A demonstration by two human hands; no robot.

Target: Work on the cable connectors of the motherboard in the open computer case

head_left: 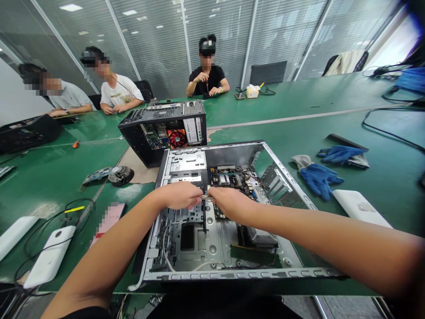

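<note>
An open computer case (212, 275) lies on its side on the green table in front of me. Above its middle, my left hand (182, 195) and my right hand (230, 203) are closed close together, with a short stretch of pale cable (207, 197) running between them. Under and behind my right hand is the motherboard (229, 177), partly covered by that hand. A finned heatsink (260, 238) and a green memory module (254, 254) rest in the near right part of the case. Along its left inside runs a loose white cable (164, 248).
A second computer tower (162, 122) with a red fan stands behind the case. To the right lie blue work gloves (318, 177) and a white power bank (361, 208). At left are a pink phone (108, 221), white devices (49, 257) and black cables. Three people sit across the table.
</note>
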